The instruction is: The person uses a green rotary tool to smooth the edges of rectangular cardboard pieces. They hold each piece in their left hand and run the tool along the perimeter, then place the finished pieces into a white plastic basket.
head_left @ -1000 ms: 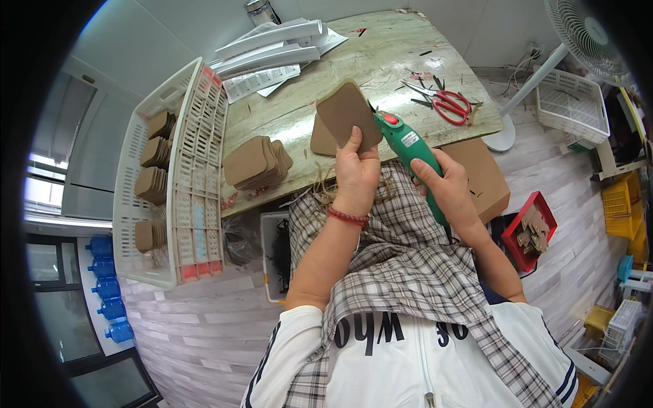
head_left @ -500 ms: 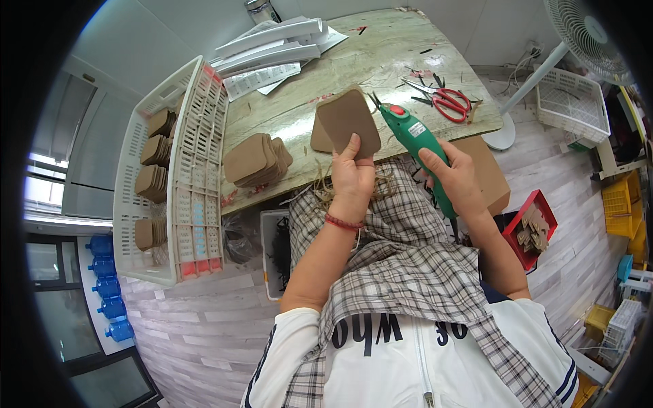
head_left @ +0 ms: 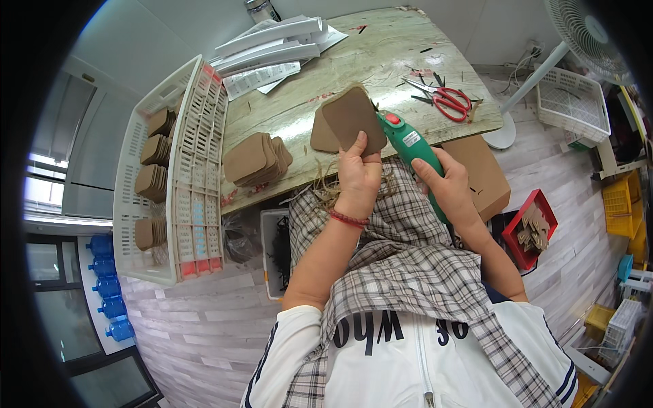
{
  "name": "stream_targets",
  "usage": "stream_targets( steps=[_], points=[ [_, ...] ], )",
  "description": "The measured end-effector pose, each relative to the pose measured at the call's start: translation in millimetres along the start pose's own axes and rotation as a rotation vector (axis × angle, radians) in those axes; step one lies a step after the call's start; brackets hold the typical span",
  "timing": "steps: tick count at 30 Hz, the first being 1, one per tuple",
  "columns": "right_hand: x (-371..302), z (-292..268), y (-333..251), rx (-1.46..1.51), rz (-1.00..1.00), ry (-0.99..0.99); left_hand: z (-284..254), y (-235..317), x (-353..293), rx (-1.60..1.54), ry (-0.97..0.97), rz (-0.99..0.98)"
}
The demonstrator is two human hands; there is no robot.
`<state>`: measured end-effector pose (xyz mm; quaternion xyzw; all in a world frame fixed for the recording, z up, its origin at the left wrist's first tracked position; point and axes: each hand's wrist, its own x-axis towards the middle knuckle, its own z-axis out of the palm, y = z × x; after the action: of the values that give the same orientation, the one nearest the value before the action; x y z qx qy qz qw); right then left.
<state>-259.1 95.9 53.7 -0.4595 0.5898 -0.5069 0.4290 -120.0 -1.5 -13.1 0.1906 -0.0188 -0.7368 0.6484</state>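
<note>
My left hand point(head_left: 360, 173) grips a flat brown piece with rounded corners point(head_left: 348, 115) by its lower edge, thumb on top. Wrapped around a green handheld electric cutter point(head_left: 410, 139) with a red button is my right hand point(head_left: 445, 180). The cutter's tip meets the right edge of the brown piece; its blade is mostly hidden there. Another brown piece point(head_left: 322, 132) lies on the table just behind the held one. To the left, a stack of similar brown pieces point(head_left: 252, 160) rests by the table's near edge.
A white plastic crate point(head_left: 197, 170) with brown stacks stands left of the table point(head_left: 381, 54). Rolled papers point(head_left: 272, 47) lie at the back. Red-handled scissors point(head_left: 449, 102) and dark scraps are at the right. A red box point(head_left: 541, 204) of offcuts and a cardboard box point(head_left: 486, 178) sit lower right.
The cutter has come to the brown piece's right edge, where a gap showed before. My left hand and the piece have shifted slightly right.
</note>
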Motion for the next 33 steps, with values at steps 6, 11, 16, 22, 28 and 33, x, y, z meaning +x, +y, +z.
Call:
stream_targets(
  steps=[6, 11, 16, 22, 28, 33],
  points=[
    [9.6, -2.3, -12.4, 0.027, 0.001, 0.012, -9.5, -9.2, -8.6, 0.12, -0.052, -0.038],
    [12.1, -11.4, -10.9, 0.038, 0.044, 0.013, -16.9, -4.0, -14.0, 0.234, -0.106, -0.004],
    [1.8, -23.1, -1.3, 0.024, 0.087, -0.052, -20.8, 16.7, -8.9, 0.303, -0.144, 0.051],
    [-2.4, -29.3, -9.0, 0.073, 0.126, -0.08, -28.7, 28.1, -5.7, 0.418, -0.193, 0.031],
    [-5.4, -47.5, -14.0, 0.007, 0.135, -0.211, -30.5, 63.7, -5.2, 0.645, -0.261, -0.006],
    [-11.3, -56.2, -11.0, -0.079, 0.135, -0.28, -26.4, 85.7, -7.8, 0.773, -0.293, -0.074]
  ],
)
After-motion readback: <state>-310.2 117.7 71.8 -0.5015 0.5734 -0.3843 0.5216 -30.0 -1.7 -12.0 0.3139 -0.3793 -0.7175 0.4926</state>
